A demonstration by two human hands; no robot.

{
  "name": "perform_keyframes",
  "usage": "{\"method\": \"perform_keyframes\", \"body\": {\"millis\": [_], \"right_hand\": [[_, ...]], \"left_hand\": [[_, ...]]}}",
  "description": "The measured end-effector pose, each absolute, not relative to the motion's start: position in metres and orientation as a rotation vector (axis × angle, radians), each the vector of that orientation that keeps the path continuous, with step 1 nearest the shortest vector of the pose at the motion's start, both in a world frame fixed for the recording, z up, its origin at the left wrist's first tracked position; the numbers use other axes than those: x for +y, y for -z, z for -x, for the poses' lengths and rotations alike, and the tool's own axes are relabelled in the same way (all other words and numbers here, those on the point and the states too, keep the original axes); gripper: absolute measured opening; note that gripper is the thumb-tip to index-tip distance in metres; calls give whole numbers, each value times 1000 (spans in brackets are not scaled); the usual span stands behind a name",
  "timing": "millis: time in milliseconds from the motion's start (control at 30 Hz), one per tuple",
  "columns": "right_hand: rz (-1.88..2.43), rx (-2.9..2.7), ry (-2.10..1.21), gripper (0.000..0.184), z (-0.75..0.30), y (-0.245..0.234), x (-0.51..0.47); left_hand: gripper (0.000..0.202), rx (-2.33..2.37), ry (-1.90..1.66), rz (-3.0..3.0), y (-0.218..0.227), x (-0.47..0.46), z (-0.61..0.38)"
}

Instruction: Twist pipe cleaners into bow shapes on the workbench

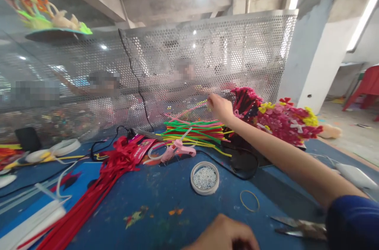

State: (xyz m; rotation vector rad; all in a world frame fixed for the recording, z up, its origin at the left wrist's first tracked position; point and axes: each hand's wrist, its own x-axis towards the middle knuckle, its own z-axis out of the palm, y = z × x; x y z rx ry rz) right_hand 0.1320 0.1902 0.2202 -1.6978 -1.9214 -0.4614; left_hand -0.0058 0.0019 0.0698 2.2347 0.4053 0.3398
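My right hand (219,107) is stretched far forward over the pile of green, yellow and pink pipe cleaners (195,131), fingers pinched together on a thin pink strand near the perforated metal screen (207,56). My left hand (225,236) rests low at the bottom edge on the blue table (166,198), fingers curled under and mostly hidden. A pink glue gun (177,149) lies in front of the pipe cleaners. A round white tub of small pearl beads (205,178) stands between both hands.
Red ribbon strips (97,191) fan across the left. Bunches of dark red and pink-yellow handmade flowers (281,120) lie at the right. Scissors (299,227) and a rubber band (249,200) lie near my right sleeve. Black cables cross the table. People sit behind the screen.
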Motion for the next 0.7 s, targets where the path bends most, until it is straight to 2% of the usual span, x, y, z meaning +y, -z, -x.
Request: {"method": "perform_keyframes", "body": {"millis": [67, 167, 233, 300, 367, 533, 700], "right_hand": [[1621, -1843, 451, 26, -150, -219, 148], [1345, -1587, 121, 18, -179, -199, 76], [1325, -1540, -84, 16, -193, -181, 34], [1335, -1609, -296, 15, -204, -164, 2], [1366, -1644, -428, 16, -211, -151, -18], [1443, -1639, -563, 16, -224, -136, -34], [1423, -1574, -701, 24, -232, -129, -42]], "left_hand": [[42, 487, -493, -1877, -73, 5, 4], [65, 502, -726, -1276, -84, 7, 4], [70, 490, -799, -1120, -92, 6, 3], [66, 475, -857, -1029, -100, 5, 2], [52, 460, -927, -956, -106, 3, 1], [20, 490, -1153, -815, -110, -3, 0], [17, 597, -1221, -827, -111, -21, -1]]}}
